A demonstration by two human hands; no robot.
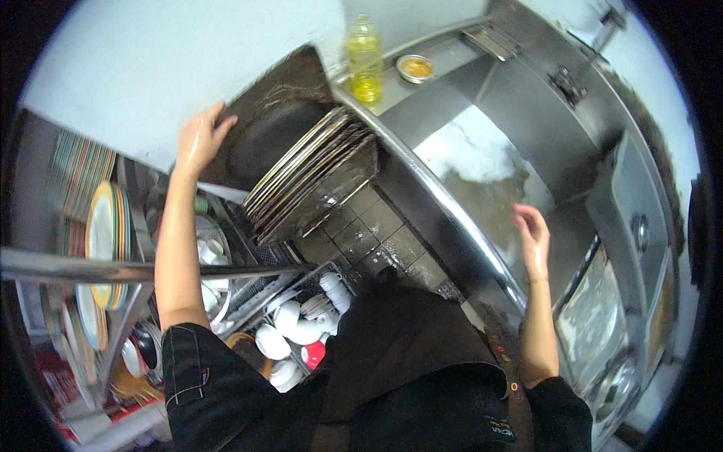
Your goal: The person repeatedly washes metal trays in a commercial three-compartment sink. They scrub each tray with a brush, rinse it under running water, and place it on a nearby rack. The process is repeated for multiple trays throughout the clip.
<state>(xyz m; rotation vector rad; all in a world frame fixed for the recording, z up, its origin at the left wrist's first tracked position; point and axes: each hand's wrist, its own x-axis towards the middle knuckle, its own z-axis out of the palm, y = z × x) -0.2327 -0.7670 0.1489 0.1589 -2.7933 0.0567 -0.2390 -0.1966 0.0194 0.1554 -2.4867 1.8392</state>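
Observation:
My left hand [199, 138] is raised at the left edge of a large dark baking tray [271, 121], which leans on the wall. Its fingertips overlap the tray in view; whether they grip the edge cannot be told. Beside that tray stands a row of thin blackened trays [313, 172], upright on edge and packed closely. On the other side, my right hand [534, 240] hovers over a stainless steel sink basin [452, 141] with cloudy water in it. Nothing is in that hand, and its fingers are loosely bent, apart from the thumb. Both hands look wet.
An oil bottle [365, 62] and a small metal bowl [415, 68] stand on the sink's back ledge. A metal rack rail [243, 272] crosses at left, near stacked plates [104, 226]. White cups and bowls [294, 322] fill a basket below. The tiled floor [367, 231] looks wet.

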